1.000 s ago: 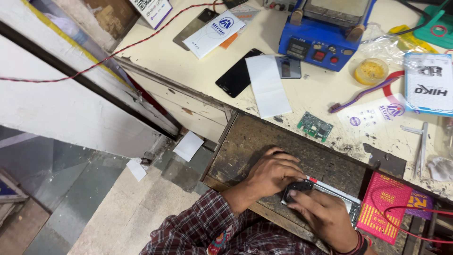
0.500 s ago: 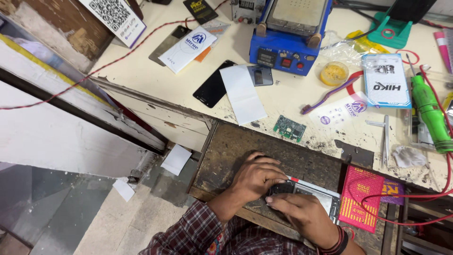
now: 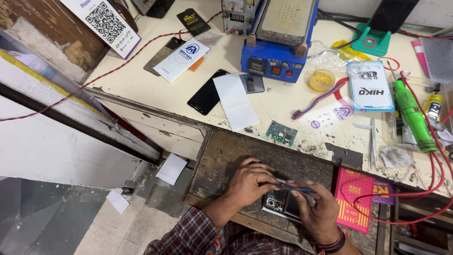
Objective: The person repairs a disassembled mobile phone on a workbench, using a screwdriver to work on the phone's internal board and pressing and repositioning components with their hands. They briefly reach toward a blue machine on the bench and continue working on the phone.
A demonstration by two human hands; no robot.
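I note opened phone (image 3: 283, 203) at front edge of pull-out wooden shelf (image 3: 222, 160). Left hand (image 3: 247, 182) pinching slim blue tool (image 3: 295, 189), seemingly tweezers; right hand (image 3: 318, 212) cradling phone. Light, stiff, fragile internals; grip frame edges only.

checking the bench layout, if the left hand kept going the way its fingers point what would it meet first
The left hand points right, so it would probably meet the right hand over the opened phone first, though depth is unclear.
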